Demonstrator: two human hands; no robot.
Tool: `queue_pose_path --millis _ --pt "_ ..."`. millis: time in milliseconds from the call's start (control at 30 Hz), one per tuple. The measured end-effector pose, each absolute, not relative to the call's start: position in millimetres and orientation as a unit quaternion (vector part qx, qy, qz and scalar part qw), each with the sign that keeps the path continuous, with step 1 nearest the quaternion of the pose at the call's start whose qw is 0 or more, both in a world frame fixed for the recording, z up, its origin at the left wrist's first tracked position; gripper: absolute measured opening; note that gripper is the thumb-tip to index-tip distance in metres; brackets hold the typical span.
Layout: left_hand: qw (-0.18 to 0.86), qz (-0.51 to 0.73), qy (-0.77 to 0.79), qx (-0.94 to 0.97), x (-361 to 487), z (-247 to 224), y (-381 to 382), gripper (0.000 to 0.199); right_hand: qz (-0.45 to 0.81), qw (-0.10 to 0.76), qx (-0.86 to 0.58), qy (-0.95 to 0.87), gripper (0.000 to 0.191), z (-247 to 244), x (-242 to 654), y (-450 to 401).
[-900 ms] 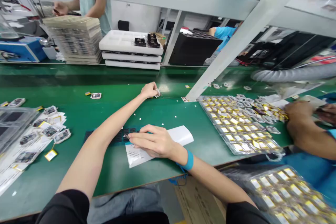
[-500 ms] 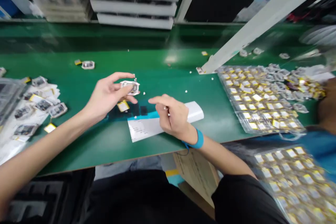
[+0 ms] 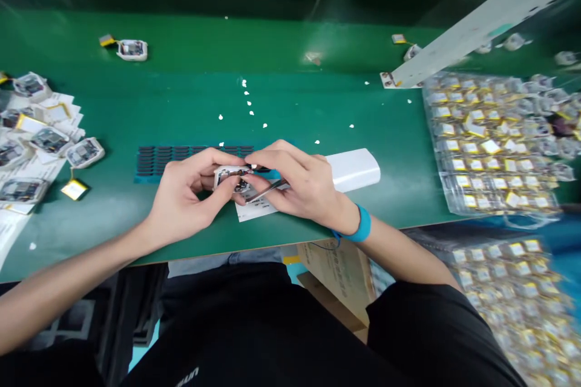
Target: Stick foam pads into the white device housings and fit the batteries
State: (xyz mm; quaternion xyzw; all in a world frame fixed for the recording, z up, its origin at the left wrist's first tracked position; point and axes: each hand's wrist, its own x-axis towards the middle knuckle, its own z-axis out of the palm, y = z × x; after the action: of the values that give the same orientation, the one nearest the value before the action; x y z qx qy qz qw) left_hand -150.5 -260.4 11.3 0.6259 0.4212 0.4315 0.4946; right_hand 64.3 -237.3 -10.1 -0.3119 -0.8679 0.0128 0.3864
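The left hand (image 3: 188, 196) grips a small module (image 3: 230, 179) — the right hand (image 3: 302, 182) pinches metal tweezers (image 3: 265, 191) against it. Gold-tabbed cells (image 3: 490, 146) lie at three o'clock.

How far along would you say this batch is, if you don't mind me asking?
Several white-framed modules lie on papers at left. One is in hand: the left hand grips it, the right hand holds tweezers to it. The clear tray at right, crowded with yellow-tabbed cells, seems yet to do.

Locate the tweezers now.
In the head view, the metal tweezers lie in the right hand, tips at the small white-framed module in the left hand, above a paper sheet.
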Motion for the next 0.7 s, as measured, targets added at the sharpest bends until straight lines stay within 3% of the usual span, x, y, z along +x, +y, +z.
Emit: queue_pose_path --millis 267,433,700 --pt "0.464 0.482 0.436 0.602 -145 2 -268 0.012 0.0 0.378 -0.286 -0.88 0.006 -8 66 -242" --pt "0.46 0.491 0.438 0.596 -145 -2 -272 0.013 -0.019 0.348 -0.286 -0.893 0.021 -7 67 -247" --pt "0.387 0.49 0.449 0.639 -143 -4 -279 0.017 0.0 0.318 -0.268 -0.909 0.021 -1 72 -248"
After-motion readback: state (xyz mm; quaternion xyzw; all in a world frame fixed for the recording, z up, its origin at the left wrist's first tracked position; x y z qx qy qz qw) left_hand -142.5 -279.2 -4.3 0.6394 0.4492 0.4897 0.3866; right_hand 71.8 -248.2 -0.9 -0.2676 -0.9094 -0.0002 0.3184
